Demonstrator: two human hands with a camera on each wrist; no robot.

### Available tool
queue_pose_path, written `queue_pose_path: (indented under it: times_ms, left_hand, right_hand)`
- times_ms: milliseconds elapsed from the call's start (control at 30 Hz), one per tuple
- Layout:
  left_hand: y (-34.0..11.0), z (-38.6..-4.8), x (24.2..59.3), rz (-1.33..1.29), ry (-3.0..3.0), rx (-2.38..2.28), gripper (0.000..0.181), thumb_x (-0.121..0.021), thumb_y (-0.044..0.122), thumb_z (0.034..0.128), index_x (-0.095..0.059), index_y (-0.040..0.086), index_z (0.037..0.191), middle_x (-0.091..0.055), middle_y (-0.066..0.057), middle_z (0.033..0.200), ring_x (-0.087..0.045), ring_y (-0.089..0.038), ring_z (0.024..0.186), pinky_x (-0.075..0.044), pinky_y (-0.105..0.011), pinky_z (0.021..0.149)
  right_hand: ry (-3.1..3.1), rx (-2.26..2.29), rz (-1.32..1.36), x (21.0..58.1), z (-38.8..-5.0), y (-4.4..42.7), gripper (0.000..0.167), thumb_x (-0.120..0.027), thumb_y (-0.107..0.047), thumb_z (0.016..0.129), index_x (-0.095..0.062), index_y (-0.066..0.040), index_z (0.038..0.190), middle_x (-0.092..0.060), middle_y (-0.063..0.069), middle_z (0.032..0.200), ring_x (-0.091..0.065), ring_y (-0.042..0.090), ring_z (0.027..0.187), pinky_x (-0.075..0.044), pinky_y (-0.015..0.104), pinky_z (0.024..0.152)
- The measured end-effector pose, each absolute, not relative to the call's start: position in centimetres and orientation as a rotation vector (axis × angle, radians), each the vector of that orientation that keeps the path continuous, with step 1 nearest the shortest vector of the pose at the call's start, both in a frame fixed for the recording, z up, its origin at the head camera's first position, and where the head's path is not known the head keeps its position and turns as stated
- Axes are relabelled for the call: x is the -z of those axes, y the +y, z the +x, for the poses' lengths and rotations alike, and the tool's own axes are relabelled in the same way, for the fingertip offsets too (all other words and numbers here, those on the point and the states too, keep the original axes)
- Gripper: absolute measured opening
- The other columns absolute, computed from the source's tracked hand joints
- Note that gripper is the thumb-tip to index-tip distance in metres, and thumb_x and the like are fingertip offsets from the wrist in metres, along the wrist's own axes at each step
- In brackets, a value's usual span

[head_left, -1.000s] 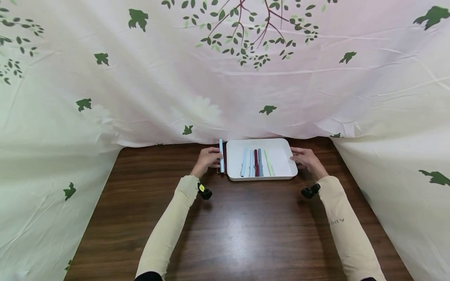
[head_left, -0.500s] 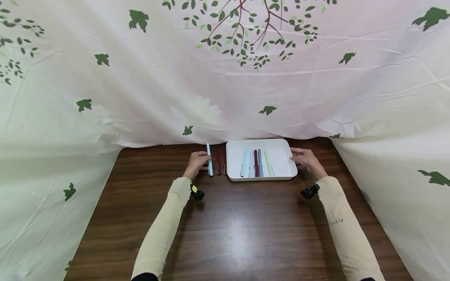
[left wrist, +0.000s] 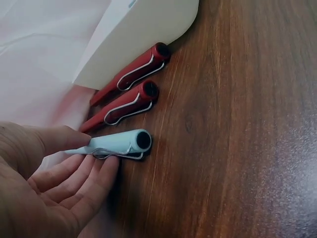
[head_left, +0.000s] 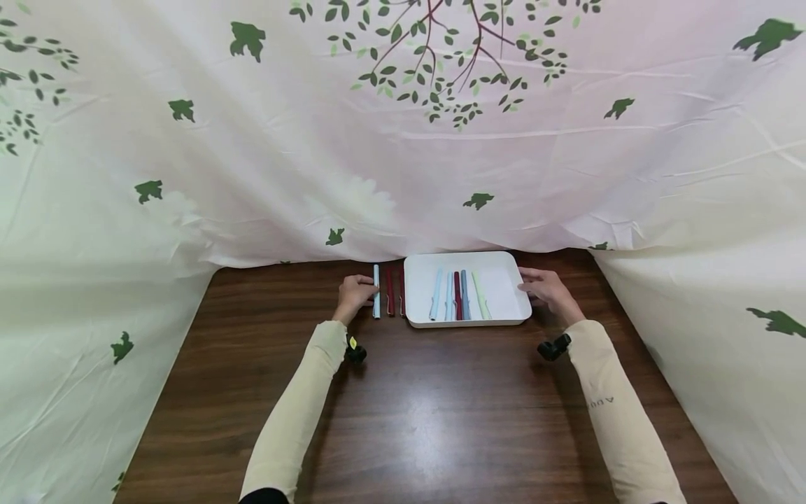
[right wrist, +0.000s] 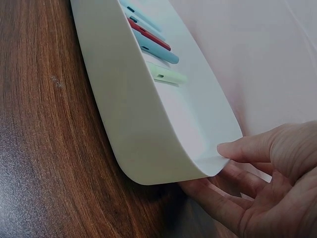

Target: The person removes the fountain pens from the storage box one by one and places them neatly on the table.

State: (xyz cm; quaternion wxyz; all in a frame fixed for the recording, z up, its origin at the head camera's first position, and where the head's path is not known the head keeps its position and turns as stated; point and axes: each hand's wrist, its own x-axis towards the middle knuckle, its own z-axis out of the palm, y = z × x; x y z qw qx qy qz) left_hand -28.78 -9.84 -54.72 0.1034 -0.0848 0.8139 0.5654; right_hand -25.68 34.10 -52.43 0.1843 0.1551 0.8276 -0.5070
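Note:
My left hand (head_left: pixel 355 294) pinches a light blue pen (left wrist: pixel 119 142) between thumb and fingers. The pen lies at table level, its metal clip and dark round end showing in the left wrist view. Beside it, two dark red pens (left wrist: pixel 130 105) lie roughly parallel, between it and the white tray (head_left: pixel 508 290). At the tray's right end, my right hand (right wrist: pixel 262 183) holds the rim, thumb on top and fingers outside and below. Inside the tray are several pens: light blue ones (head_left: pixel 436 294), a red one (head_left: pixel 457 295), a darker blue one (head_left: pixel 465 294) and a pale green one (head_left: pixel 481 295).
The brown wooden table (head_left: pixel 415 406) extends toward me from the tray. A pale cloth (head_left: pixel 283 175) with printed leaves and birds hangs behind the tray and along both sides of the table.
My left hand has carried the light blue pen leftward from the tray's side and lowered it to the table left of the red pens. My right hand keeps its hold on the tray.

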Motion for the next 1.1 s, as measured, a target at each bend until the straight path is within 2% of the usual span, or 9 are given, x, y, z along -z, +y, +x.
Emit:
queue_pose_path:
  times_ms: [233, 433, 533, 600, 700, 800, 900, 1100]
  left_hand:
    - [-9.7, -29.0, 55.0, -0.270, 2.432, -1.654, 0.026, -0.072, 0.007, 0.0974, -0.073, -0.005, 0.120, -0.073, -0.025, 0.115, -0.077, -0.030, 0.083, -0.064, -0.032, 0.068]
    - [-9.7, -28.9, 54.9, -0.289, 2.454, -1.638, 0.027, -0.071, 0.009, 0.0980, -0.073, -0.004, 0.122, -0.073, -0.024, 0.115, -0.077, -0.029, 0.082, -0.063, -0.029, 0.064]
    - [-9.7, -28.9, 54.8, -0.302, 2.500, -1.597, 0.029, -0.071, 0.012, 0.0988, -0.071, -0.002, 0.123, -0.074, -0.022, 0.117, -0.077, -0.031, 0.086, -0.064, -0.032, 0.067]
    - [-9.6, -29.0, 54.7, -0.311, 2.569, -1.525, 0.030, -0.070, 0.017, 0.0990, -0.071, 0.000, 0.124, -0.075, -0.019, 0.119, -0.076, -0.031, 0.093, -0.063, -0.036, 0.077]
    - [-9.7, -29.0, 54.5, -0.321, 2.662, -1.425, 0.033, -0.069, 0.021, 0.0982, -0.071, 0.003, 0.125, -0.074, -0.017, 0.121, -0.071, -0.034, 0.104, -0.056, -0.045, 0.091]
    - [-9.8, -28.9, 54.3, -0.335, 2.711, -1.400, 0.035, -0.068, 0.022, 0.0980, -0.069, 0.004, 0.128, -0.070, -0.018, 0.124, -0.066, -0.036, 0.110, -0.051, -0.052, 0.095]
    - [-9.5, -28.7, 54.1, -0.309, 2.720, -1.453, 0.038, -0.068, 0.019, 0.0988, -0.067, 0.002, 0.132, -0.067, -0.020, 0.129, -0.064, -0.037, 0.113, -0.051, -0.053, 0.097]
    - [-8.0, -28.2, 53.3, -0.142, 2.720, -1.559, 0.040, -0.066, 0.011, 0.0972, -0.065, -0.002, 0.135, -0.065, -0.023, 0.128, -0.062, -0.038, 0.108, -0.052, -0.051, 0.089]
  right_hand:
    - [2.327, 1.460, 0.402, 52.7, -25.7, 34.0, 0.061, -0.055, -0.012, 0.108, -0.032, -0.007, 0.164, -0.041, 0.029, 0.161, -0.054, 0.041, 0.133, -0.057, 0.039, 0.092]
    - [2.324, 1.462, 0.402, 52.7, -25.8, 33.9, 0.062, -0.056, -0.012, 0.107, -0.031, -0.006, 0.164, -0.039, 0.028, 0.162, -0.052, 0.044, 0.136, -0.056, 0.046, 0.097]
    - [2.319, 1.461, 0.409, 52.6, -25.8, 33.9, 0.062, -0.056, -0.012, 0.107, -0.031, -0.007, 0.164, -0.038, 0.028, 0.163, -0.052, 0.044, 0.136, -0.055, 0.047, 0.098]
    - [2.318, 1.457, 0.414, 52.6, -25.8, 33.9, 0.062, -0.055, -0.012, 0.107, -0.031, -0.007, 0.164, -0.039, 0.029, 0.162, -0.052, 0.044, 0.136, -0.055, 0.047, 0.099]
    - [2.323, 1.452, 0.427, 52.6, -25.9, 33.9, 0.062, -0.056, -0.012, 0.107, -0.032, -0.007, 0.164, -0.040, 0.030, 0.160, -0.052, 0.043, 0.134, -0.056, 0.046, 0.097]
    - [2.320, 1.452, 0.416, 52.6, -25.8, 33.9, 0.062, -0.056, -0.012, 0.107, -0.032, -0.007, 0.164, -0.041, 0.030, 0.160, -0.053, 0.042, 0.134, -0.056, 0.044, 0.096]
    - [2.320, 1.458, 0.396, 52.6, -25.8, 33.8, 0.062, -0.056, -0.012, 0.107, -0.032, -0.006, 0.164, -0.041, 0.030, 0.160, -0.054, 0.043, 0.133, -0.056, 0.044, 0.095]
    - [2.353, 1.446, 0.376, 52.7, -25.6, 34.0, 0.061, -0.057, -0.012, 0.107, -0.033, -0.004, 0.163, -0.043, 0.031, 0.157, -0.060, 0.038, 0.122, -0.057, 0.038, 0.087]
